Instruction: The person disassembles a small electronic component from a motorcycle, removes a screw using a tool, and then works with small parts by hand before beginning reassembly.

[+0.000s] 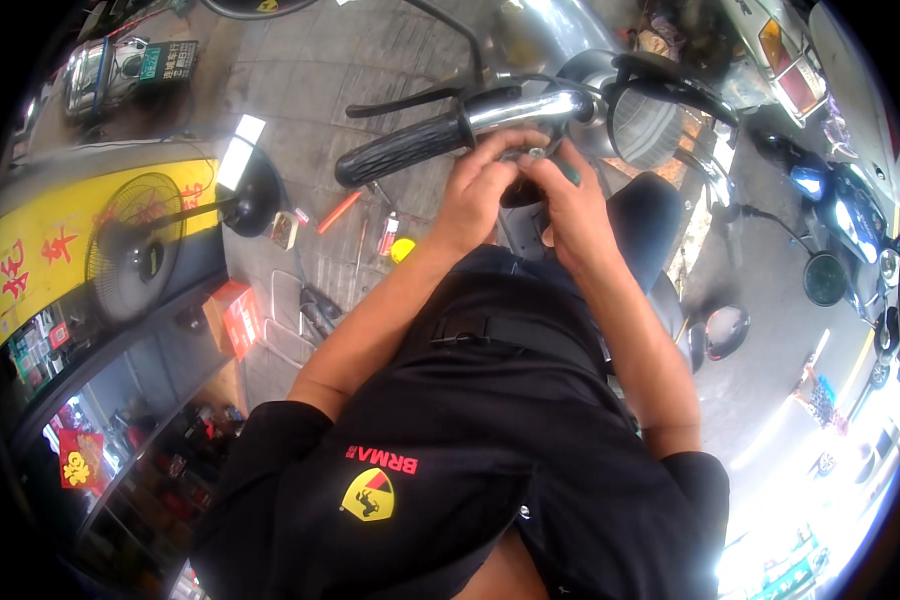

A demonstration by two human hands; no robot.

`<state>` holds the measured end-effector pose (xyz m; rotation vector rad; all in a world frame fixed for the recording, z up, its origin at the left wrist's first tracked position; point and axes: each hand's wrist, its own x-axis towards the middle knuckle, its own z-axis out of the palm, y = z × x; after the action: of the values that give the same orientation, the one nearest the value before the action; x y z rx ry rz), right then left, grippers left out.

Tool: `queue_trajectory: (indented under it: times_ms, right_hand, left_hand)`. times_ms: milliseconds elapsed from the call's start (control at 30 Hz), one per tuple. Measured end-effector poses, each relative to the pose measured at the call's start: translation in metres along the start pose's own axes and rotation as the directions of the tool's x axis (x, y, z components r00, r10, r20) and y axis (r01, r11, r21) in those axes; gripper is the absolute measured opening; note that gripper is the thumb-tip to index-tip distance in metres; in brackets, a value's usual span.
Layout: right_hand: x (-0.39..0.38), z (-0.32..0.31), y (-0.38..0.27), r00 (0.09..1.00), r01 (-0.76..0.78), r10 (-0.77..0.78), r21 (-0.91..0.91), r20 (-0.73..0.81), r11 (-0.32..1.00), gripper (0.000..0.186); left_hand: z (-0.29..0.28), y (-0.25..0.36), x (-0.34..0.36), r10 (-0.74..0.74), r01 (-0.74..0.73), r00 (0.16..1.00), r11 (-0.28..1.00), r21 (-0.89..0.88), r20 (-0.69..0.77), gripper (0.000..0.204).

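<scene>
Both hands meet just below a two-wheeler's handlebar, which is chrome with a black ribbed grip and a black brake lever. My left hand is closed, its thumb and fingers bent right under the chrome tube. Facing it, my right hand is closed too, thumb and forefinger pinched together. Between the fingertips shows a small shiny metal part, too small to name; a bit of green appears by the right fingers. Right of the hands is the round headlight.
On the ground at left lie an orange stick-shaped tool, a white-and-red tube and a yellow round lid. A standing fan, a yellow sign and a red-and-white carton are further left. Parked motorcycles stand at right.
</scene>
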<state>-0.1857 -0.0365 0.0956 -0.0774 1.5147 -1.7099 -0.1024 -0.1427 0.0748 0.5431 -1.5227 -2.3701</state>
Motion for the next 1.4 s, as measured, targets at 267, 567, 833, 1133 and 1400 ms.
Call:
queue_trajectory:
  times_ms: [267,567,833,1133,1400]
  right_hand:
    - [0.001,0.004,0.005,0.996,0.079,-0.085,-0.142,-0.033,0.987,0.036]
    - [-0.001,0.002,-0.001,0.998,0.058,-0.059,-0.035,-0.034,0.998,0.034]
    - [-0.009,-0.021,-0.042,0.990,-0.088,0.102,-0.135,0.096,0.987,0.034]
    - [0.001,-0.044,-0.041,0.983,-0.065,0.116,-0.322,0.142,0.944,0.046]
    - [0.007,-0.051,-0.029,0.990,0.078,-0.025,-0.389,0.138,0.918,0.046]
  left_hand:
    - [-0.009,0.016,-0.006,-0.076,0.065,0.987,0.995,0.074,0.144,0.047]
    - [-0.016,0.016,-0.002,-0.208,0.214,0.963,0.977,-0.014,0.174,0.048]
    - [-0.004,0.021,0.010,-0.328,0.359,0.922,0.924,-0.133,0.207,0.041]
    - [0.003,0.024,0.019,-0.386,0.368,0.900,0.922,0.123,0.202,0.042]
    - [0.014,0.043,0.020,-0.379,0.284,0.912,0.860,0.423,0.157,0.051]
